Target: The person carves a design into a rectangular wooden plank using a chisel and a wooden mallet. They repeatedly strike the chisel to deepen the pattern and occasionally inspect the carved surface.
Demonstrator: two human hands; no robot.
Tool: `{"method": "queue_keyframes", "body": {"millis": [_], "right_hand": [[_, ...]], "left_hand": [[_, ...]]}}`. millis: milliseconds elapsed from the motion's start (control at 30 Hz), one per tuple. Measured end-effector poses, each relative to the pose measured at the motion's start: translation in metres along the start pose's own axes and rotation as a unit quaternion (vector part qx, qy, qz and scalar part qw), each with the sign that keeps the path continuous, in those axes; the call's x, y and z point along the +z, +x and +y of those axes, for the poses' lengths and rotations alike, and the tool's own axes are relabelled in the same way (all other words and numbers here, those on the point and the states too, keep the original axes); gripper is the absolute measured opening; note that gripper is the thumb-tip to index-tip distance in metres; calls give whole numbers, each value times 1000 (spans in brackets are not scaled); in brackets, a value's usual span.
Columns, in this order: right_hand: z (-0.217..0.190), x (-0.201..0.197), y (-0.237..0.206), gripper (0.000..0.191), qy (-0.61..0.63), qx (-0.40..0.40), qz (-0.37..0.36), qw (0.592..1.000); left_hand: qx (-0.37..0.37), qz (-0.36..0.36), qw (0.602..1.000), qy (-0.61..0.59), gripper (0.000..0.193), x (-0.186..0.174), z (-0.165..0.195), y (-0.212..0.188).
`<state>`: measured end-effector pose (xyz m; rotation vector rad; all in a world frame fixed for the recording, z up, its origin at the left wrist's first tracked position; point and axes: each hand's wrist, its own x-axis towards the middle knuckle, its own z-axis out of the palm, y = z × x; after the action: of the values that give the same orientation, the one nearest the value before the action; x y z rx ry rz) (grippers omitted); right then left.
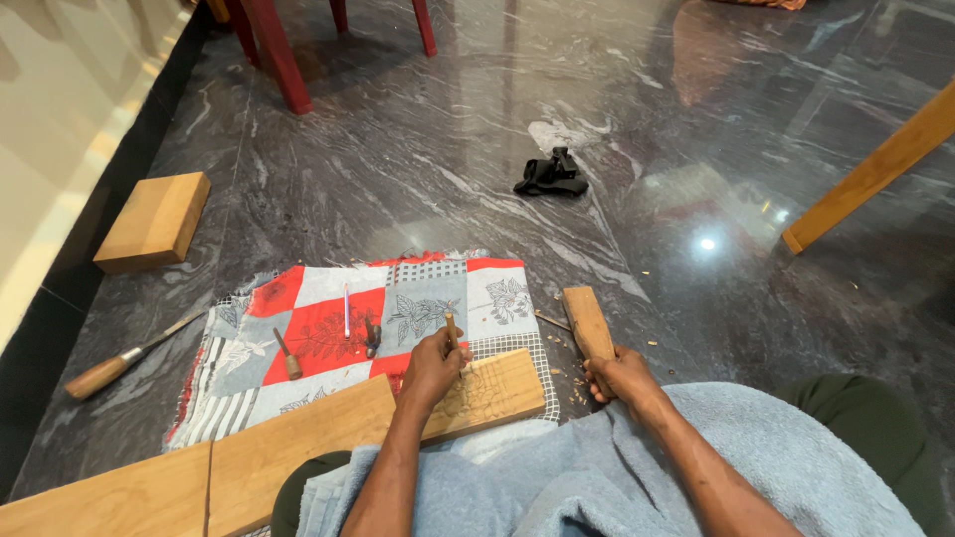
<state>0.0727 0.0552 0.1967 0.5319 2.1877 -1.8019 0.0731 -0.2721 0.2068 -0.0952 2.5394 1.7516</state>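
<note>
wooden plank [298,447] under left hand [430,368] gripping a chisel [452,330], right hand [619,376] clenching a mallet [588,323].

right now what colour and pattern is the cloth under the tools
Red, white and grey patchwork cloth with leaf prints and small checks, seen from the head view.

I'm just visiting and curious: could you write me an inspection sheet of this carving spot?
Surface: dark marble floor, wood chips by the patterned cloth.
Job's things: carved plank; chisel; mallet.
Clutter: spare tools on cloth, long chisel, block, black strap.
Grips: left hand holds chisel; right hand holds mallet.
Cables: nothing seen.
Surroundings: red chair legs, towel on lap.
</note>
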Motion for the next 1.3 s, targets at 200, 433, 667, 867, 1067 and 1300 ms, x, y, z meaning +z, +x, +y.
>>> {"method": "queue_keyframes", "body": {"millis": [200,433,667,867,1067,1300], "right_hand": [[9,1,6,38,-2,-13,-8,1000],[16,0,20,34,-29,-19,8,999],[9,10,8,66,-390,-73,94,913],[4,15,4,83,-413,-31,94,905],[9,1,16,47,-262,-11,102,959],[11,2,15,51,-341,-32,106,933]], "left_hand": [[0,4,1000,25,34,-2,-3,-1],[21,8,998,61,25,1,-4,3],[-23,-16,999,46,25,-2,13,-6],[-8,-10,992,123,49,-1,19,-12],[31,-32,978,202,36,0,-1,-7],[15,-40,973,229,19,5,-18,-2]]}}
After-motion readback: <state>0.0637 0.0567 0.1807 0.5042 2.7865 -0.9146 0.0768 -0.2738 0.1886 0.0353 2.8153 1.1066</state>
